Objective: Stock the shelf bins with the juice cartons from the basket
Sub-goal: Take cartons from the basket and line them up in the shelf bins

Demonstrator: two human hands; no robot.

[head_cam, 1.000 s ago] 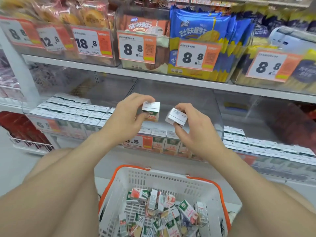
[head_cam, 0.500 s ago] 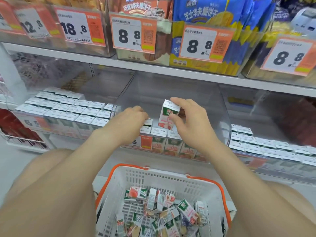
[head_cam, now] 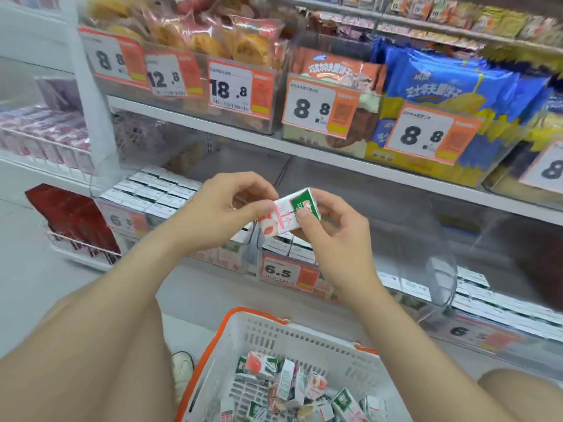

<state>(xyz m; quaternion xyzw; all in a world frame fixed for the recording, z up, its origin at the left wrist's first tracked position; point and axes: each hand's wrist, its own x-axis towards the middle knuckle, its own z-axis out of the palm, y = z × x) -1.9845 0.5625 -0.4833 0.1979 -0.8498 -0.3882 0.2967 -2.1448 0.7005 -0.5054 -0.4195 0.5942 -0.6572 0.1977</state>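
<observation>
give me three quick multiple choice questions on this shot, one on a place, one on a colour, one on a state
1. Where is the held carton?
A on the floor
B on the top shelf
C in the air above the 6.5 price tag

2. What colour is the rim of the basket?
A blue
B orange
C green

3. How is the carton held?
A pinched by the left hand and the right hand
B by one hand alone
C lying loose

Answers:
1 C, it sits over the tag, resting on nothing.
2 B, an orange band runs round the white wall.
3 A, fingers of both hands close on it.
</observation>
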